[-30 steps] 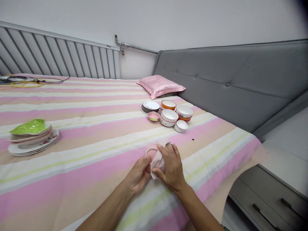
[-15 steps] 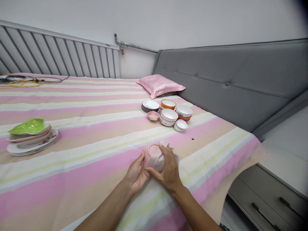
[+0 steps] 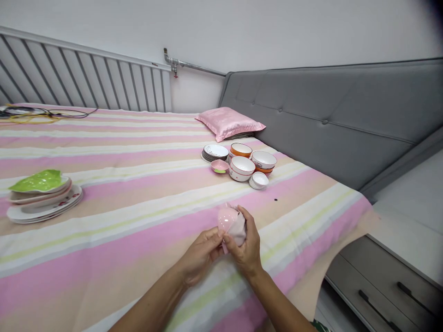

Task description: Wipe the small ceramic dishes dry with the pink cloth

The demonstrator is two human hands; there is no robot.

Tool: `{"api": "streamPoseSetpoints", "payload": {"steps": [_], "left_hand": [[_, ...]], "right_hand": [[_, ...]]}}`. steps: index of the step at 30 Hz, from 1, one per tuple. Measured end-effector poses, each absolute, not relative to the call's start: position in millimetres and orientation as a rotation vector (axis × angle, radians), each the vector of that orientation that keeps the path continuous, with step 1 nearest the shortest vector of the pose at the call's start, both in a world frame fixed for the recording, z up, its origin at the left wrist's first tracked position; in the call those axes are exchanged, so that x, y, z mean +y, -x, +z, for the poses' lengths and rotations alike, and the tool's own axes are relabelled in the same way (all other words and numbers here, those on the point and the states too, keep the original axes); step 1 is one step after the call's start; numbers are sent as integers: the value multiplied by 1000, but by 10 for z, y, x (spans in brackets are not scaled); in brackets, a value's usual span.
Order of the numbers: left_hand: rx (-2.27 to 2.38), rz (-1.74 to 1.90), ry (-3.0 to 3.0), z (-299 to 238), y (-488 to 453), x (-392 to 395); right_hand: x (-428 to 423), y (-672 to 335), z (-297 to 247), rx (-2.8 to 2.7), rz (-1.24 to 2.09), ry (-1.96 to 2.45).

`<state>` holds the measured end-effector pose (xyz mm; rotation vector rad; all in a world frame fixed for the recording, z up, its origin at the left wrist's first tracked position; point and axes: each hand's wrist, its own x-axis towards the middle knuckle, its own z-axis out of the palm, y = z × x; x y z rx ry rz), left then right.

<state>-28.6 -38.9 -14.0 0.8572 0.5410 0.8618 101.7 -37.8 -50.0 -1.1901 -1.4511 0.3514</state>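
A small glossy pink bowl [image 3: 226,218] is held above the striped bed, between my two hands. A pale greyish-pink cloth [image 3: 237,229] lies against its right side. My right hand [image 3: 247,246] is closed around the cloth and the bowl, with the thumb near the lower edge. My left hand [image 3: 204,256] pinches the bowl's lower left edge; the exact contact under the fingers is partly hidden. Beyond the hands stand a pink dish with a green patch [image 3: 219,166], white bowls with red trim [image 3: 242,169] and a stack of small white dishes [image 3: 259,180].
Dark-rimmed plates [image 3: 215,152] and orange bowls [image 3: 241,149] stand farther back, before a pink pillow [image 3: 230,123]. On the left is a plate stack topped by a green leaf-shaped dish [image 3: 37,180]. A grey headboard [image 3: 311,106] and a drawer cabinet [image 3: 377,281] border the right.
The bowl has turned, so its ringed base no longer faces me and its smooth side shows. My left fingers have moved from its side to a pinch at its lower edge.
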Motion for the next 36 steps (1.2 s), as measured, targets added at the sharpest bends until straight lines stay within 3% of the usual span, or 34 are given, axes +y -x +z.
{"api": "streamPoseSetpoints", "payload": {"steps": [12, 19, 29, 36], "left_hand": [[557, 728, -1909, -145, 315, -371], [631, 694, -2175, -203, 295, -405], [796, 333, -2756, -265, 280, -439], [811, 368, -2915, -247, 341, -391]], "right_hand": [[-413, -1017, -447, -1366, 510, 1101], [-387, -1009, -369, -1243, 626, 1092], [-302, -1077, -389, -875, 1059, 1136], [-239, -1100, -373, -678, 1236, 1063]]}}
